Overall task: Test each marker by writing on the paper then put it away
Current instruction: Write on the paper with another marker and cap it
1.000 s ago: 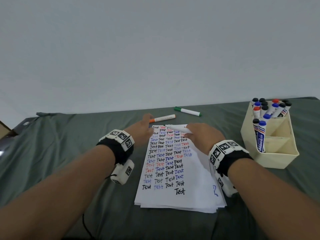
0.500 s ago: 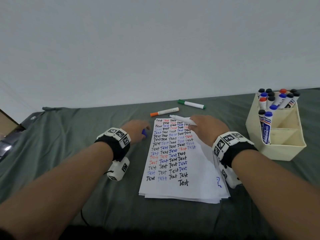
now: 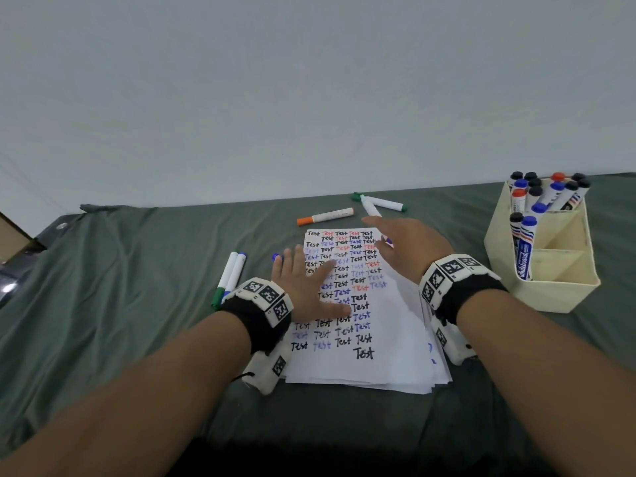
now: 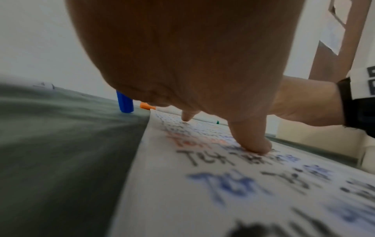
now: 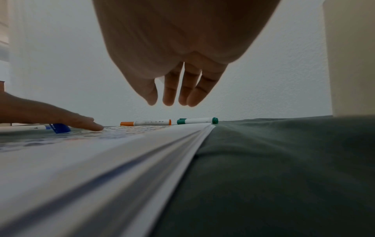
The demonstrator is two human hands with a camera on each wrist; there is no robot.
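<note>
The left hand [image 3: 303, 287] lies flat on the stack of paper [image 3: 389, 339], its fingers [image 4: 251, 141] straight and spread, the thumb tip pressed onto the written rows near the sheet's left edge. A blue cap [image 3: 276, 257] stands on the green cloth [image 3: 120, 287] at the tips of that hand, just off the paper's left edge; the left wrist view shows it upright [image 4: 124, 102] beside the palm, and whether a finger touches it cannot be told. The right hand [image 3: 402, 246] hovers above the paper's far right corner with its fingers [image 5: 170, 89] straight, close together and holding nothing. Beyond its fingertips a white marker [image 3: 370, 206] with no cap showing lies on the cloth, its far end meeting the green-capped marker [image 3: 382, 202] near the far edge of the tabletop. An orange-capped marker [image 3: 325, 216] lies just left of them, past the paper's far edge. Two more markers [image 3: 230, 275] lie side by side on the cloth to the left of the left hand, one with a green end, the other blue. The cream organiser [image 3: 557, 290] stands by the right edge of the tabletop, with many capped markers upright in its far compartment and two in the near left one. The paper carries rows of the word "Test" in black, blue and red.
</note>
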